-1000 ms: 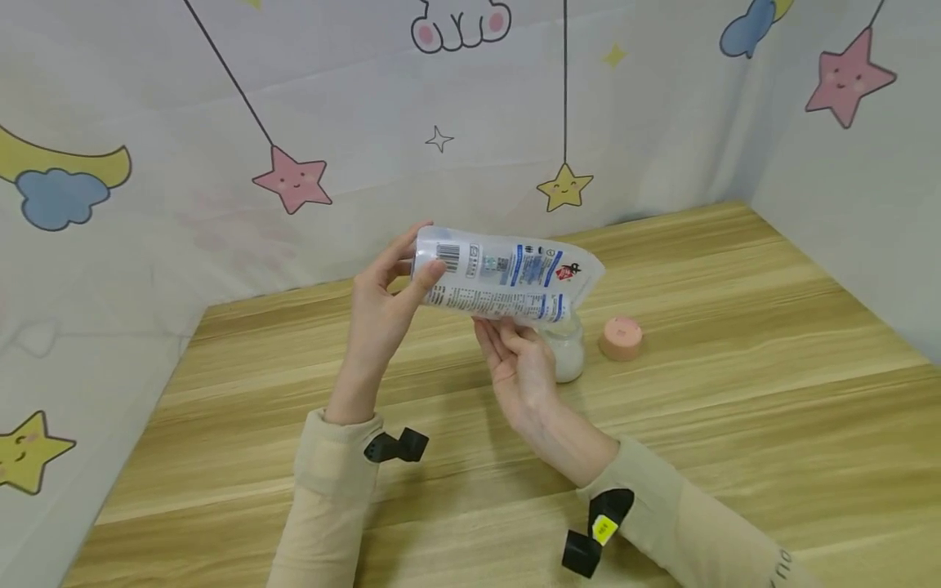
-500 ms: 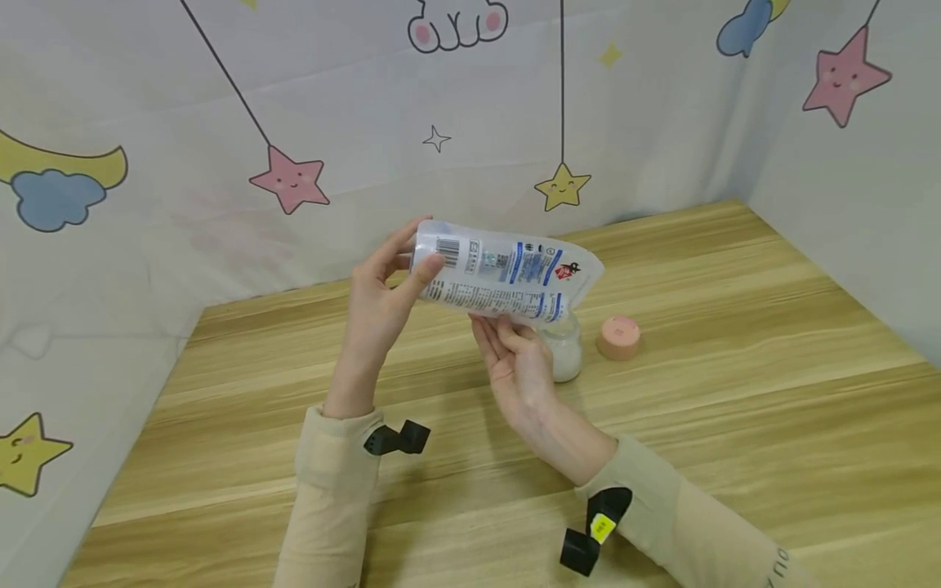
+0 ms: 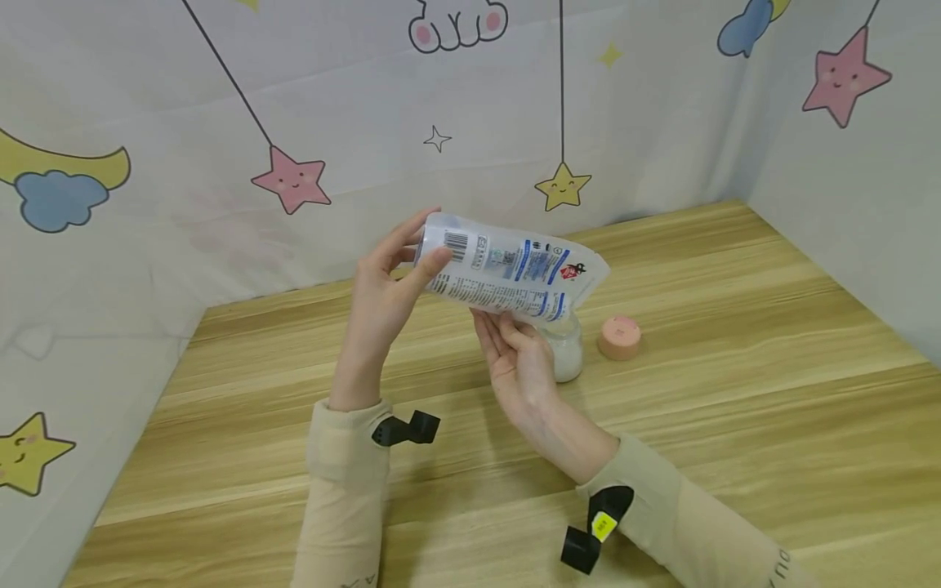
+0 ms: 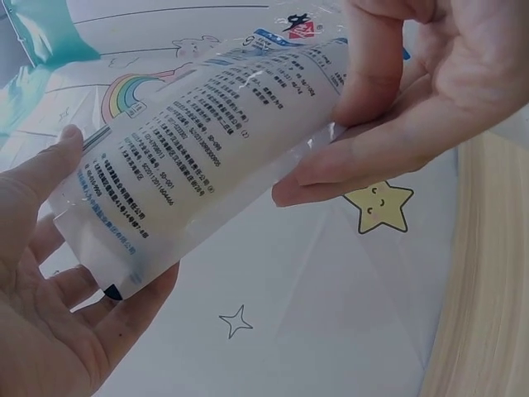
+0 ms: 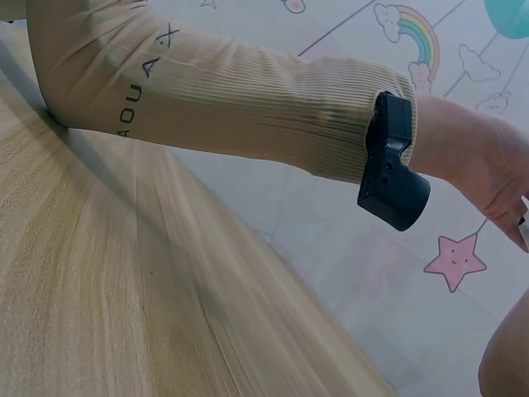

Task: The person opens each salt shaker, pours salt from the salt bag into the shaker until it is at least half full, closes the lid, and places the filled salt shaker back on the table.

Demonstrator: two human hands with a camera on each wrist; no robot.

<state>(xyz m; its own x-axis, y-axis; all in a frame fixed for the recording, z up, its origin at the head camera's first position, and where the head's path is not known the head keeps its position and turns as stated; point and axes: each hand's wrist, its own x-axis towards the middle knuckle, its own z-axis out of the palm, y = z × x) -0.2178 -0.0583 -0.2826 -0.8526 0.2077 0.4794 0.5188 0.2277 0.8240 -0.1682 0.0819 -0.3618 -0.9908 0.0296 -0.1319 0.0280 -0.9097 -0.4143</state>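
Note:
A white printed plastic bag (image 3: 507, 265) is held tilted above the table, its right end lower, near the mouth of a clear jar (image 3: 568, 355) with white contents. My left hand (image 3: 385, 294) grips the bag's raised left end, thumb on the front face and fingers behind. Under the bag's lower edge, palm upward, my right hand (image 3: 522, 367) pinches it. In the left wrist view, the left hand (image 4: 66, 306) holds the bag's bottom corner, while the right hand (image 4: 413, 107) holds the other end of the bag (image 4: 198, 157). The right hand partly hides the jar.
A round pink lid (image 3: 620, 338) lies on the wood-grain table (image 3: 735, 425) to the right of the jar. A white curtain (image 3: 353, 90) printed with stars and clouds hangs behind the table. In the right wrist view, the left sleeve (image 5: 248, 107) carries a black wrist camera (image 5: 393, 165).
My left hand has risen slightly and moved a little right, so the bag slopes more steeply down toward the jar. The right hand, jar and lid stay nearly where they were.

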